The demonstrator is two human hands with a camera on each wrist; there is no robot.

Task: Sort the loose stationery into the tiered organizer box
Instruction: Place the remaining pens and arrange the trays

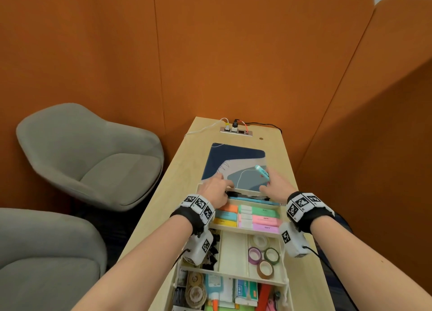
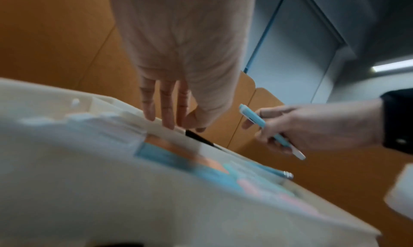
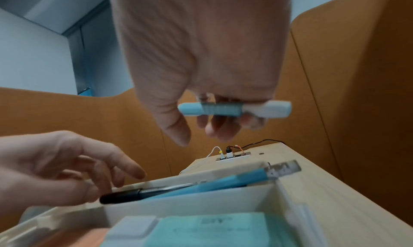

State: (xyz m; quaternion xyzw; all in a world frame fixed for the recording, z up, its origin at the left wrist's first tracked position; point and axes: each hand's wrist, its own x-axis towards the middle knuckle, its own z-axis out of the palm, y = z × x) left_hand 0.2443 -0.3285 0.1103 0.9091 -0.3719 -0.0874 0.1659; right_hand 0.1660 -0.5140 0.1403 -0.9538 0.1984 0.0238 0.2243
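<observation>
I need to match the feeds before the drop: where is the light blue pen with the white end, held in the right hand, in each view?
Head: light blue pen right of centre, above the mat.
Left wrist: right of centre.
Right wrist: centre, under the palm.
Shared landmark: black pen in the organizer's far tray.

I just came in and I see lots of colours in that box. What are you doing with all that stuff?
A person is tidying stationery into a tiered organizer box on a narrow table. The right hand holds a light blue pen above the far end of the box. The left hand reaches into the top tier, fingers on a black pen lying there beside a blue pen. The lower tiers hold highlighters and tape rolls.
</observation>
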